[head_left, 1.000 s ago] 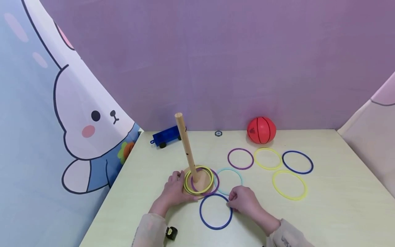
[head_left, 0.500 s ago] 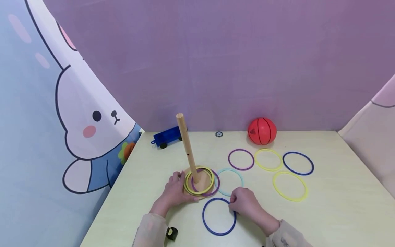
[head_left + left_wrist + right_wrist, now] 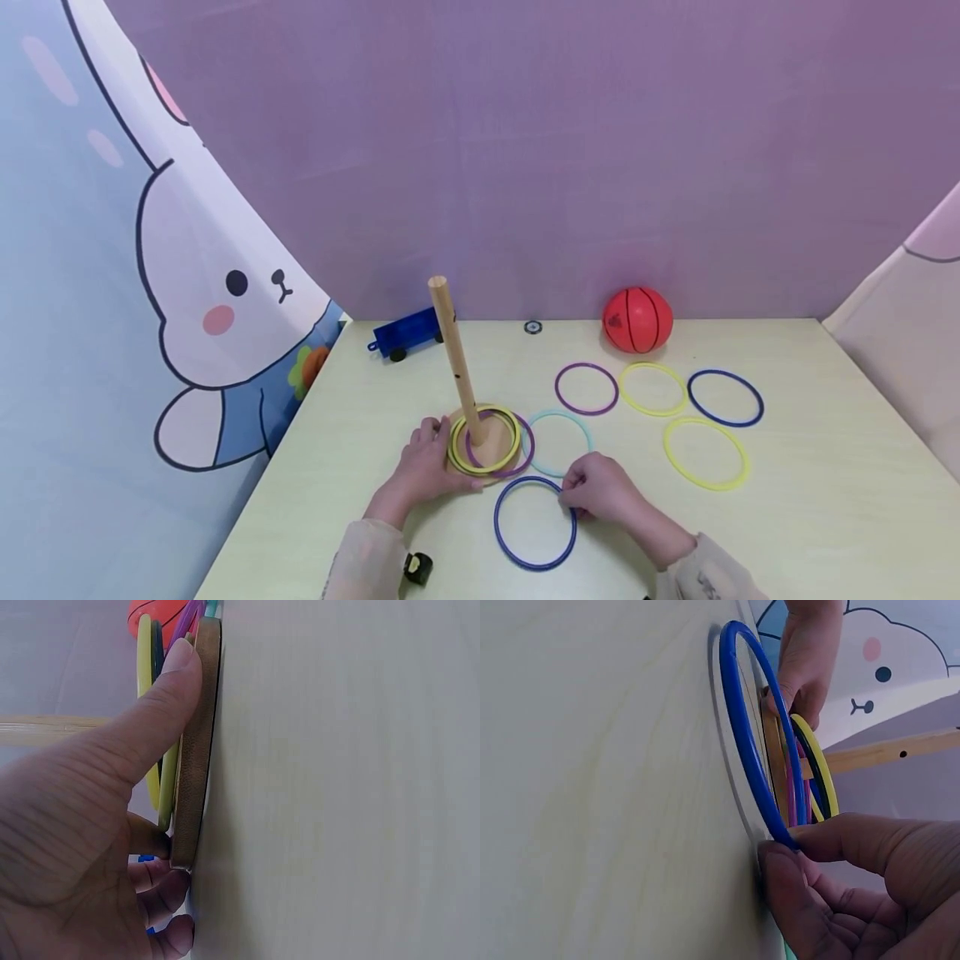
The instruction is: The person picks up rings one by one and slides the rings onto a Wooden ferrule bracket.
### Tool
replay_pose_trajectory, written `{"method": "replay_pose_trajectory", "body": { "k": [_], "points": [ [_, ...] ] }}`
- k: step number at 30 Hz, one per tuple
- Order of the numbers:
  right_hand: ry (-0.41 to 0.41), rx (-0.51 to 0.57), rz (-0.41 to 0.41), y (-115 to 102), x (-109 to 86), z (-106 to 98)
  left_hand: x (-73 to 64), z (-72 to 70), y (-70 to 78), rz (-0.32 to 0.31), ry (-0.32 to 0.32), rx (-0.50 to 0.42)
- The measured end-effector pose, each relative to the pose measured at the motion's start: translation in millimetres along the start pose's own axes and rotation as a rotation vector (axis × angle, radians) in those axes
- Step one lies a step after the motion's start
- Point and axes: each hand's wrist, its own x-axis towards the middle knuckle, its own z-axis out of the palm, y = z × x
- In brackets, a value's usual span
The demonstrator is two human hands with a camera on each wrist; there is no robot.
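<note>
My left hand point(image 3: 423, 467) grips the round wooden base point(image 3: 196, 757) of a ring-toss stand, thumb along the near rim and fingers round the left side. From the base rises a wooden post point(image 3: 454, 358). Round its foot lie yellow rings point(image 3: 826, 776), a dark ring and a purple ring point(image 3: 533, 442). With thumb and index finger, my right hand point(image 3: 600, 487) pinches a blue ring point(image 3: 742, 739) by its right edge. That ring is in front of the base, its far side raised off the table in the right wrist view.
A light-blue ring point(image 3: 590, 433) lies right of the base. Farther right are another purple ring point(image 3: 557, 387), two yellow rings and a second blue ring point(image 3: 761, 404). At the back stand a red ball point(image 3: 637, 320) and a blue toy cart point(image 3: 405, 332). A small black object point(image 3: 417, 568) sits near my left sleeve.
The blue ring has shifted slightly right and toward me, away from the base, with my right hand on it. My left hand stays on the base.
</note>
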Motion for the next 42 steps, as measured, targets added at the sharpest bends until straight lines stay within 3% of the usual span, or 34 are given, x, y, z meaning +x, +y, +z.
{"method": "replay_pose_trajectory", "body": {
  "k": [11, 22, 31, 42],
  "points": [
    [-0.093, 0.258, -0.021, 1.0, 0.3, -17.1, -2.0, -0.8, 1.1, -0.016, -0.003, -0.007],
    [-0.121, 0.419, 0.048, -17.6, 1.2, -41.4, -2.6, -1.4, 2.4, -0.027, -0.01, -0.012],
    [-0.094, 0.497, 0.0, -46.0, -1.1, -62.2, -2.9, -1.7, 1.8, -0.017, -0.011, -0.022],
    [-0.071, 0.509, -0.074, -80.2, -5.3, -75.1, -3.2, -2.9, 2.4, -0.005, -0.004, -0.015]
  ]
}}
